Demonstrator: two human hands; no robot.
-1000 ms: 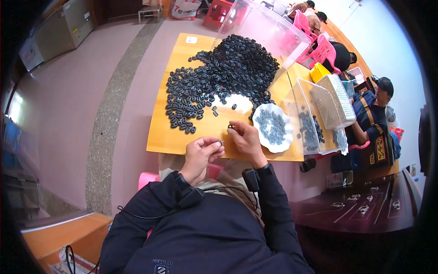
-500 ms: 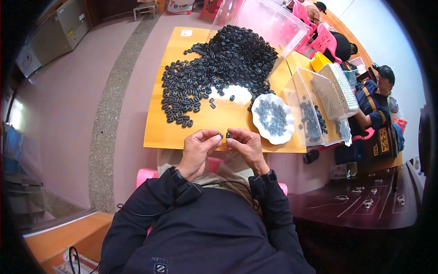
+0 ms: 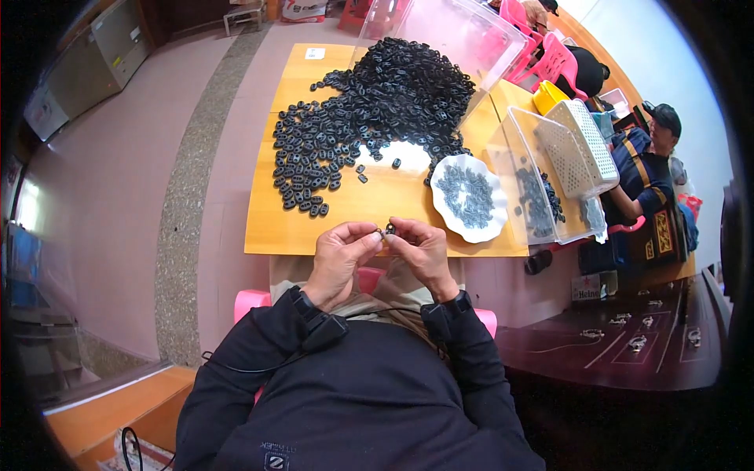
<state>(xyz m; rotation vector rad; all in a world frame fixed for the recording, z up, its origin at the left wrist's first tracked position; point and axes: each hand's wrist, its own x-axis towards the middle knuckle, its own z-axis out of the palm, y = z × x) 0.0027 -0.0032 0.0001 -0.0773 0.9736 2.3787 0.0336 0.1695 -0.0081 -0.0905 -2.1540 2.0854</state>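
My left hand (image 3: 344, 255) is closed in a pinch on a tiny dark part at its fingertips, too small to name. Beside it, my right hand (image 3: 424, 253) pinches a small black plastic piece (image 3: 390, 228) between thumb and finger. The fingertips of both hands meet or nearly meet above the table's near edge. Beyond them spreads a large heap of black oval two-hole plastic pieces (image 3: 408, 86), with a few lying loose in front. To the right of my hands, a white scalloped plate (image 3: 496, 224) holds many small clear-grey pieces (image 3: 467, 196).
The wooden table (image 3: 263, 228) carries a clear bin (image 3: 514, 59) tipped behind the heap. At right stand a clear box (image 3: 561, 231) with black pieces inside and a white perforated basket (image 3: 585, 149). Another person (image 3: 648, 161) sits farther right, near pink chairs (image 3: 558, 63).
My right hand has moved slightly left, bringing its black piece up against the left fingertips. The piece has tilted. The whole view has shifted a little.
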